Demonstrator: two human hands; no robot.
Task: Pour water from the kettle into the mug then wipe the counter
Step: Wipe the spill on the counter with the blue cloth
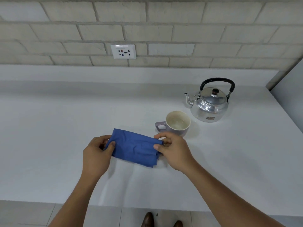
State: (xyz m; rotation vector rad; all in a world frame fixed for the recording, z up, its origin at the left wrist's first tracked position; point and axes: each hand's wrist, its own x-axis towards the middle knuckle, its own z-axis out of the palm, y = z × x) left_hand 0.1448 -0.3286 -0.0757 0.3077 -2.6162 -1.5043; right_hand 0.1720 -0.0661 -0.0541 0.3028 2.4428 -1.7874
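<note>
Two hands hold a blue cloth (136, 147) in the lower middle of the frame, over the white table (65, 128). The left hand (96, 153) pinches the cloth's left end, thumb on top and fingers curled behind it. The right hand (173, 151) pinches the right end, thumb on the near face and forefinger over the top edge. Both grips are pressed onto the fabric. The cloth is folded into a rough rectangle, creased, with loose layered edges at its lower right corner. Whether it touches the table or is lifted just clear of it cannot be told.

Just above and right of the right hand stands the mug (177, 124), pale purple outside and cream inside, upright, its handle pointing to the left of the frame. Clear water shows in its bottom. The right hand's fingertips lie near the mug's base, though contact is unclear.

Further up and to the right, near the mug but apart from it, sits the kettle (209, 103), shiny metal, lid on with a dark knob, black handle raised, spout facing left.

A socket (123, 51) is set in the pale brick wall (180, 30) at upper middle. Two brown shoes (161, 221) show on the tiled floor at the bottom edge.
</note>
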